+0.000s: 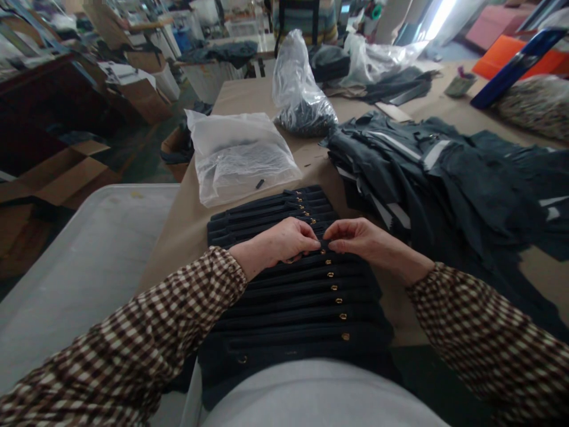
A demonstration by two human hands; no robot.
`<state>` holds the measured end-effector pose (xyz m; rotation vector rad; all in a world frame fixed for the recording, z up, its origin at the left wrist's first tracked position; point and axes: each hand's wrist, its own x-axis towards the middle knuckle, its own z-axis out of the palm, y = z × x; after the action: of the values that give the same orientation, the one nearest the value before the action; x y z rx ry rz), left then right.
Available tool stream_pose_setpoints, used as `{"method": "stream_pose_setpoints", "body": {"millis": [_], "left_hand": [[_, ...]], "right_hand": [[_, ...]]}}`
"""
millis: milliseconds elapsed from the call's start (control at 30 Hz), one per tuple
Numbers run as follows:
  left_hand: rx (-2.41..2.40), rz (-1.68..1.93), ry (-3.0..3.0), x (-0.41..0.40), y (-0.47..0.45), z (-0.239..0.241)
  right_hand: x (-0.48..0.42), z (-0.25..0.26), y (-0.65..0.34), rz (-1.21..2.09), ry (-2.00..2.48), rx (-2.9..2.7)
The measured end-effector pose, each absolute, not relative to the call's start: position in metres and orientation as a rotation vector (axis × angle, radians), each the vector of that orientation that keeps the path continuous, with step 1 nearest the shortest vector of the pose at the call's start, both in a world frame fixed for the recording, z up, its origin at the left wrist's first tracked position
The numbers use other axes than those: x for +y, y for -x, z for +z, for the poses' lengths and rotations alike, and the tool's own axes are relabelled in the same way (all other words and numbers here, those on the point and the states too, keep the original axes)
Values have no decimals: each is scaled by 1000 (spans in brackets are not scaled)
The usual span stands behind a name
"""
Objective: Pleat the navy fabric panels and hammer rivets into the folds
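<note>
Pinching dark fabric (pixel 288 292) with left hand (pixel 288 239) and right hand (pixel 367 237), flat bag (pixel 244 155) beyond, garments (pixel 422 178) alongside

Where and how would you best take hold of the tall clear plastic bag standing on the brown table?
Probably high on the tall clear plastic bag, coming from above: its top rises to a narrow, crumpled peak that looks easy to gather, while its dark contents fill out the wider base.
</note>
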<state>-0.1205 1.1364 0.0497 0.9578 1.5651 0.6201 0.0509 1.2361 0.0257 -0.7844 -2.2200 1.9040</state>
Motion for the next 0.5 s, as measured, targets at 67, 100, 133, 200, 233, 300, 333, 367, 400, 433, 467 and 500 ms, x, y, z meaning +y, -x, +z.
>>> {"method": "stream_pose_setpoints", "body": {"millis": [67,100,133,200,233,300,333,367,400,433,467,500], "left_hand": [[1644,557,-1039,1139,119,48],[1682,524,-1082,1140,119,47],[1715,492,-1124,1141,119,46],[1761,436,-1204,1143,119,44],[1777,412,-1237,1144,119,44],[1796,367,-1292,1145,120,42],[1800,349,-1318,1145,120,42],[1801,331,-1339,1145,121,41],[1799,315,-1357,1145,121,41],[1797,303,-1375,1144,122,41],[1798,298,-1397,1144,122,41],[1805,296,-1421,1143,122,41]], "right_hand": [[1237,19,-50,1707,823,-2367],[1237,16,-49,1575,830,-2430],[1236,13,-49,1443,827,-2485],[1236,9,-49,1242,809,-2578],[1235,9,-49,1190,797,-2615],[1235,10,-49,1156,782,-2670],[1234,10,-49,1149,774,-2692],[1234,11,-49,1142,759,-2712],[1234,12,-49,1132,740,-2730],[1233,12,-49,1117,717,-2748],[1233,12,-48,1096,692,-2762],[1233,11,-48,1069,665,-2772]]}}
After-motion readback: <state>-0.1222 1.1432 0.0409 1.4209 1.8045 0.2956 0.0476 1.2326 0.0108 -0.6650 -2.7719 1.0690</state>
